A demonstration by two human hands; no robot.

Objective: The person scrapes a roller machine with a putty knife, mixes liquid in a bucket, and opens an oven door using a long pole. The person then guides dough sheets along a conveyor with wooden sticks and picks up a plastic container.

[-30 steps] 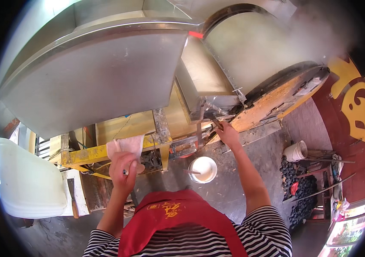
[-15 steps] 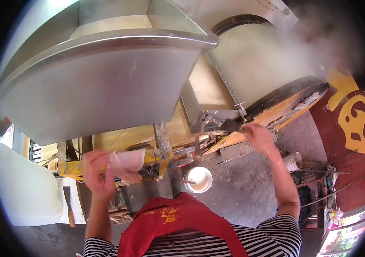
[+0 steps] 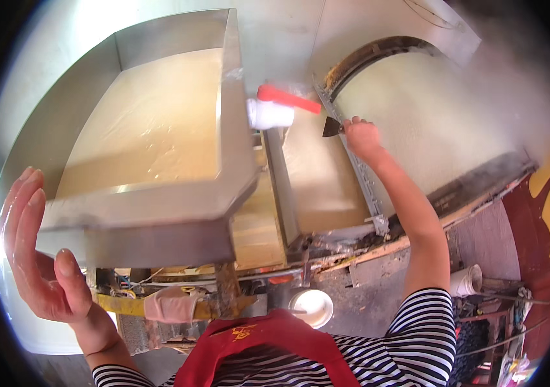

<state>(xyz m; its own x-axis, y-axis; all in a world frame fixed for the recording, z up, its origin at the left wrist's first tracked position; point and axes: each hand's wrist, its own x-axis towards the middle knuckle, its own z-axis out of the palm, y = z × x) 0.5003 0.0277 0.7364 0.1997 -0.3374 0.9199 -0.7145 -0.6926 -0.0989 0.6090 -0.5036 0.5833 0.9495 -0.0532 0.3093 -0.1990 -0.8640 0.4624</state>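
Note:
My right hand (image 3: 360, 137) reaches up and holds a small dark scraper (image 3: 332, 128) against the metal edge of the sloped tray (image 3: 319, 174) of pale liquid. My left hand (image 3: 37, 251) is raised at the far left, open, fingers together, holding nothing, beside the front wall of the big steel tank (image 3: 159, 213) filled with cream-coloured liquid. A white pipe valve with a red handle (image 3: 281, 106) sticks out between the tank and the tray.
A large steaming round drum (image 3: 443, 122) rises at the right. Below lie a white bowl (image 3: 312, 307), a pale glove (image 3: 170, 304) draped on a yellow frame, stacked white cups (image 3: 466, 281) and my red apron (image 3: 255, 348).
My head has come up over the tank, so its liquid now shows. My right hand rose from the frame to the tray's edge. My left hand let go of the glove and lifted open.

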